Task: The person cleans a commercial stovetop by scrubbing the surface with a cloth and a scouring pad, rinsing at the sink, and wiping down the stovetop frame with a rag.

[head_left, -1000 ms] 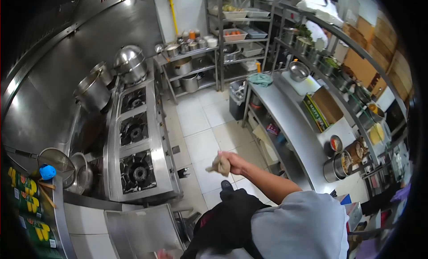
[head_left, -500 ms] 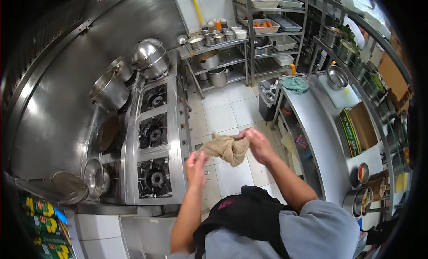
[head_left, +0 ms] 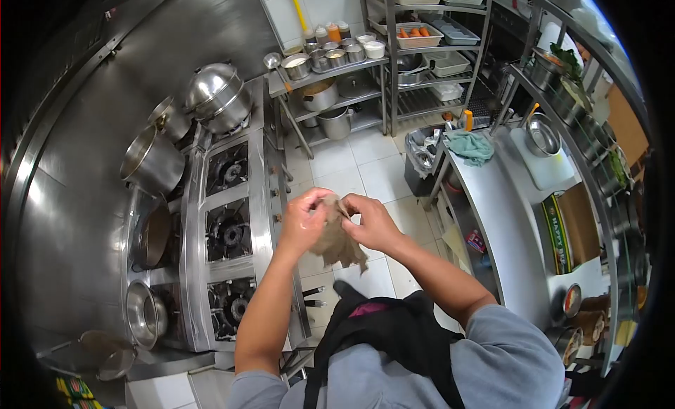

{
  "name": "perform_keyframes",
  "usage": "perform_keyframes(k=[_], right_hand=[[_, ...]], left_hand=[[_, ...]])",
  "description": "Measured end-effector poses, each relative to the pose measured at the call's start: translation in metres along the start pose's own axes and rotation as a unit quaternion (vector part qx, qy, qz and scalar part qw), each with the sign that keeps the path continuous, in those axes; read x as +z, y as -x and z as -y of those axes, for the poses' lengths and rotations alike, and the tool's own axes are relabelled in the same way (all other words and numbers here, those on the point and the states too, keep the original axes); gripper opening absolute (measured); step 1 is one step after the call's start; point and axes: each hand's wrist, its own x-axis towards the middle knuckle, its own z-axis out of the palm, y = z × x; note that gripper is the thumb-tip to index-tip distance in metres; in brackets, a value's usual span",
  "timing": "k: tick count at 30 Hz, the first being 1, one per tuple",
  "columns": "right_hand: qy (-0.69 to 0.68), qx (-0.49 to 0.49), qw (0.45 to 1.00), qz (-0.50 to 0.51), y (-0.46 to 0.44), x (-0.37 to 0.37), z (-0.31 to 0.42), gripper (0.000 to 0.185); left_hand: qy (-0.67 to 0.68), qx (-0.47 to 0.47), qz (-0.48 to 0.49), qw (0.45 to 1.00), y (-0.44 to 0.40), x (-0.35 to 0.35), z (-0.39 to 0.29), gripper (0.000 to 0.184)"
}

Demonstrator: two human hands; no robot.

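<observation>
A tan cloth (head_left: 339, 241) hangs loosely from both of my hands above the tiled floor. My left hand (head_left: 307, 215) is closed on its upper left part, and my right hand (head_left: 367, 222) pinches the upper right edge. The two hands are close together, between the stove and the steel counter. Below the grip, the cloth's ragged lower end dangles free in front of the black apron (head_left: 387, 331).
On the left stands a gas stove (head_left: 232, 233) with several burners, a large pot (head_left: 153, 159) and a domed steamer (head_left: 214, 92). A steel counter (head_left: 492, 205) on the right bears a green cloth (head_left: 471, 147) and a cardboard box (head_left: 569, 226). Shelves (head_left: 330, 78) with pots stand ahead.
My hands have come together from wide apart. The cloth, bunched and stretched between them before, now hangs down. The view has shifted a little.
</observation>
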Motion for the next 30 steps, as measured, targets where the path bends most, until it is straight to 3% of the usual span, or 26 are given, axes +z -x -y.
perform_keyframes(k=[1,4,6,7,9,11,12,14,15,16,17,18,20,21,22,24,26,27,28,30], right_hand=[[-0.046,0.011,0.999,-0.015,-0.010,0.006,-0.009,0.019],[-0.032,0.044,0.995,0.087,-0.039,0.019,-0.048,0.022],[0.009,-0.041,0.991,0.131,-0.053,0.041,-0.092,0.023],[0.031,0.022,0.987,0.158,-0.060,0.045,-0.101,0.025],[0.051,0.102,0.977,0.179,-0.079,0.053,-0.118,0.026],[0.065,0.221,0.961,0.152,-0.101,0.064,-0.136,0.029],[0.066,0.231,0.959,0.152,-0.111,0.079,-0.155,0.029],[0.029,0.233,0.970,-0.060,-0.136,0.092,-0.170,0.030],[-0.084,0.378,0.922,-0.025,-0.149,0.086,-0.166,0.032],[-0.085,0.378,0.922,-0.024,-0.157,0.083,-0.166,0.032],[-0.211,0.421,0.882,0.022,-0.170,0.085,-0.166,0.032],[-0.336,0.452,0.823,0.079,-0.184,0.090,-0.164,0.032],[-0.272,0.325,0.893,0.151,-0.211,0.061,-0.137,0.029],[-0.251,0.262,0.917,0.168,-0.225,0.042,-0.140,0.029],[-0.165,0.241,0.941,0.173,-0.239,0.021,-0.152,0.037],[-0.036,0.087,0.995,-0.034,-0.264,0.004,-0.141,0.052],[-0.038,0.043,0.998,0.037,-0.290,0.020,-0.163,0.060],[-0.029,0.009,0.995,0.095,-0.302,0.030,-0.177,0.069],[-0.016,0.070,0.982,0.172,-0.314,0.040,-0.195,0.066],[-0.137,0.226,0.926,0.269,-0.348,0.060,-0.229,0.057]], left_hand=[[-0.019,0.001,-0.040,0.999,-0.007,-0.014,0.013,0.016],[-0.006,-0.030,-0.109,0.994,-0.024,-0.049,0.046,0.020],[0.026,-0.082,-0.104,0.991,-0.039,-0.069,0.069,0.018],[0.079,-0.120,-0.189,0.971,-0.044,-0.064,0.076,0.018],[-0.003,-0.057,-0.187,0.981,-0.060,-0.087,0.139,0.016],[0.197,-0.155,-0.197,0.948,-0.068,-0.101,0.189,0.017],[0.270,-0.194,-0.205,0.921,-0.074,-0.103,0.202,0.018],[0.323,-0.229,-0.165,0.903,-0.083,-0.089,0.221,0.022],[0.370,-0.256,-0.131,0.883,-0.087,-0.077,0.226,0.027],[0.278,-0.236,-0.038,0.930,-0.089,-0.062,0.238,0.033],[0.175,-0.212,0.049,0.960,-0.099,-0.050,0.224,0.040],[0.205,-0.240,0.087,0.945,-0.107,-0.039,0.207,0.053],[0.186,-0.162,0.091,0.965,-0.143,-0.045,0.217,0.033],[0.208,-0.217,0.091,0.949,-0.163,-0.058,0.220,0.022],[0.190,-0.187,0.098,0.959,-0.184,-0.076,0.223,0.022],[0.164,-0.160,0.086,0.970,-0.228,-0.109,0.220,0.022],[0.145,-0.110,0.163,0.970,-0.275,-0.140,0.198,0.028],[0.137,-0.112,0.145,0.974,-0.294,-0.150,0.194,0.028],[0.101,-0.065,0.152,0.981,-0.311,-0.159,0.190,0.029],[0.032,0.017,0.137,0.990,-0.334,-0.178,0.185,0.029]])
